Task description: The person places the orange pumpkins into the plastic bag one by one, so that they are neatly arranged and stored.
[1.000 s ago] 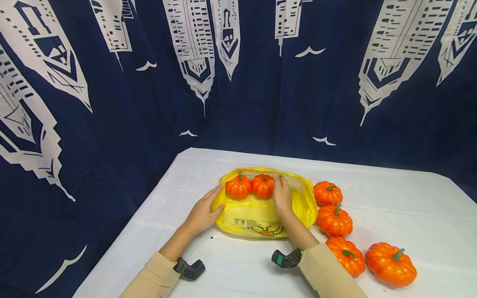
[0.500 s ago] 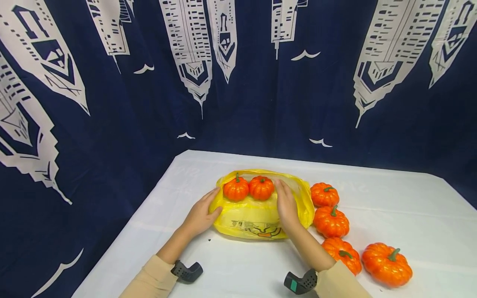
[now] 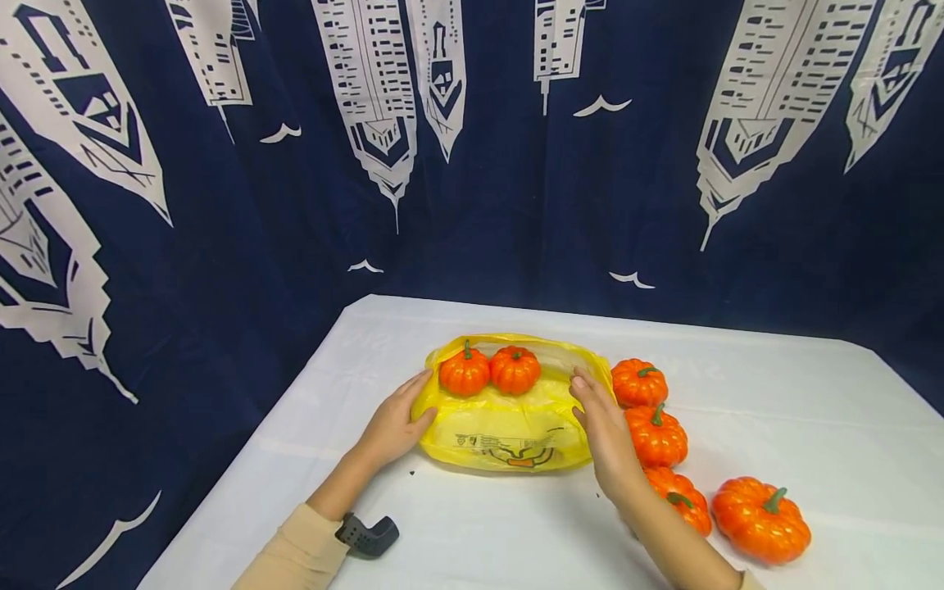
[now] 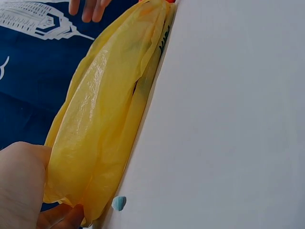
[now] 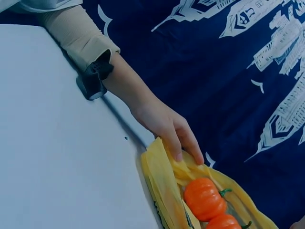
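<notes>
Fingers of the left hand are curled at the rim of a thin yellow plastic bag on a white table, two ribbed orange pumpkins inside; by the right hand, fingers extended, nothing is held. Mouth collapse might be caused by a loosened left grip.

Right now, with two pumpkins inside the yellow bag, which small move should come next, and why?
I would probably move the right hand to the pumpkin just beside it. That hand seems to hold nothing, the left hand grips the left edge of the bag, and its open mouth shows room right of the two pumpkins.
</notes>
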A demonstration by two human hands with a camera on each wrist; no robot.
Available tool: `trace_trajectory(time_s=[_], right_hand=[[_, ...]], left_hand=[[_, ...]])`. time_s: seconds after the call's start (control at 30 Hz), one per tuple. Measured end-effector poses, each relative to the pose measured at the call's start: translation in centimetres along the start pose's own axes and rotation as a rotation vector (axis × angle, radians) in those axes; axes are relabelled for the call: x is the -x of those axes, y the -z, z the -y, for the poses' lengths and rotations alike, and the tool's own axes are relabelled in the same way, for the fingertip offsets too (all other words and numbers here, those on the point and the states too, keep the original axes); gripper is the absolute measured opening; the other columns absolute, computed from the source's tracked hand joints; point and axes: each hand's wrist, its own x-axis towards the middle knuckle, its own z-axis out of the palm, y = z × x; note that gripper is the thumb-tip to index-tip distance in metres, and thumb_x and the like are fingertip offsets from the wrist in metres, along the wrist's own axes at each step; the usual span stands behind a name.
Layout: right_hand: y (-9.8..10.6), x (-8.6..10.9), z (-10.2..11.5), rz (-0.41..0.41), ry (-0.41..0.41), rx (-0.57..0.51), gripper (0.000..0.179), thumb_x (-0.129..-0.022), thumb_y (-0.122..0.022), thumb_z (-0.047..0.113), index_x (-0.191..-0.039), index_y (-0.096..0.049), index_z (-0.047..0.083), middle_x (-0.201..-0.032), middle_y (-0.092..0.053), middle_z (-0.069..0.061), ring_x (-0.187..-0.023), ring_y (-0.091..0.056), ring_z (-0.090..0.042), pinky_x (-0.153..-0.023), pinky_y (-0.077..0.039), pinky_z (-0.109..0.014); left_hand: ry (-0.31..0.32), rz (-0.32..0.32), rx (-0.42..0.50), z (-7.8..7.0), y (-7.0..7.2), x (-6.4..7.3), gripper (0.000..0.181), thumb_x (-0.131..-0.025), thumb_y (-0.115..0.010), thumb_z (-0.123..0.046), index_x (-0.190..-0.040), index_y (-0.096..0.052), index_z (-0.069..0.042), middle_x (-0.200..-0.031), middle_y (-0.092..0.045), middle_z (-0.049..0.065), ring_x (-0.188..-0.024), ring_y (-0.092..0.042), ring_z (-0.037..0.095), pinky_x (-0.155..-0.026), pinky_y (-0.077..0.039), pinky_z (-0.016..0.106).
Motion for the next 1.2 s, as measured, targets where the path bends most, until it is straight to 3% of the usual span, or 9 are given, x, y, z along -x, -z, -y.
trace_trajectory(time_s=[0.3,0.4,0.5,0.57,0.83,0.97,1.2], right_hand=[[3.0,2.3,0.7,0.029,0.027,0.009,0.062,-0.105,-0.038,0.038,-0.152,-0.025,0.000,-0.152,-0.031,-0.018,-0.141,-0.028,-0.033,-0.115,-0.020,-0.054],[4.2,3.1,0.7,0.022,0.027,-0.010,0.061,-0.105,-0.038,0.038,-0.153,-0.025,0.001,-0.151,-0.035,-0.012,-0.139,-0.032,-0.027,-0.115,-0.029,-0.039],[5.8,3.8,0.2,0.005,0.065,-0.027,0.058,-0.106,-0.037,0.034,-0.151,-0.026,-0.001,-0.143,-0.045,0.000,-0.132,-0.042,-0.013,-0.104,-0.038,-0.018],[6.8,4.3,-0.1,-0.001,0.085,-0.035,0.056,-0.107,-0.036,0.031,-0.151,-0.026,-0.002,-0.138,-0.048,0.005,-0.126,-0.045,-0.007,-0.099,-0.039,-0.012],[9.7,7.0,-0.4,-0.149,-0.011,0.307,0.055,-0.103,-0.046,0.036,-0.154,-0.032,0.019,-0.147,-0.044,0.006,-0.123,-0.040,0.004,-0.090,-0.039,-0.004],[11.0,7.9,-0.6,-0.221,-0.038,0.382,0.052,-0.101,-0.049,0.038,-0.150,-0.041,0.022,-0.140,-0.050,0.015,-0.118,-0.044,0.006,-0.084,-0.041,-0.003],[13.6,8.6,-1.2,-0.355,-0.055,0.381,0.045,-0.100,-0.054,0.034,-0.142,-0.053,0.018,-0.119,-0.060,0.025,-0.105,-0.050,0.005,-0.072,-0.040,-0.004]], left_hand=[[-0.002,0.003,0.004,0.2,-0.1,-0.1,0.061,-0.093,-0.062,-0.015,-0.148,-0.039,-0.001,-0.151,-0.039,0.016,-0.138,-0.036,0.035,-0.113,-0.029,0.049],[0.001,0.007,0.013,0.1,0.0,-0.2,0.061,-0.093,-0.062,-0.016,-0.148,-0.039,-0.002,-0.151,-0.039,0.016,-0.139,-0.035,0.034,-0.113,-0.029,0.048],[-0.001,0.006,0.018,0.0,0.0,-0.2,0.061,-0.093,-0.062,-0.015,-0.148,-0.039,-0.001,-0.151,-0.039,0.017,-0.139,-0.035,0.035,-0.114,-0.028,0.049],[-0.001,0.006,0.020,0.0,0.0,-0.2,0.061,-0.093,-0.062,-0.015,-0.148,-0.039,-0.001,-0.151,-0.039,0.017,-0.139,-0.035,0.035,-0.114,-0.028,0.049],[0.001,0.008,0.004,0.0,0.0,-0.2,0.061,-0.093,-0.062,-0.015,-0.148,-0.039,-0.002,-0.151,-0.039,0.017,-0.138,-0.036,0.034,-0.113,-0.030,0.048],[0.002,0.008,0.006,-0.1,0.1,-0.2,0.061,-0.093,-0.062,-0.015,-0.148,-0.039,-0.001,-0.151,-0.039,0.017,-0.138,-0.036,0.034,-0.113,-0.030,0.048],[0.011,0.009,0.013,-0.2,0.2,-0.1,0.061,-0.093,-0.062,-0.015,-0.148,-0.039,-0.002,-0.151,-0.039,0.017,-0.139,-0.035,0.034,-0.113,-0.029,0.049]])
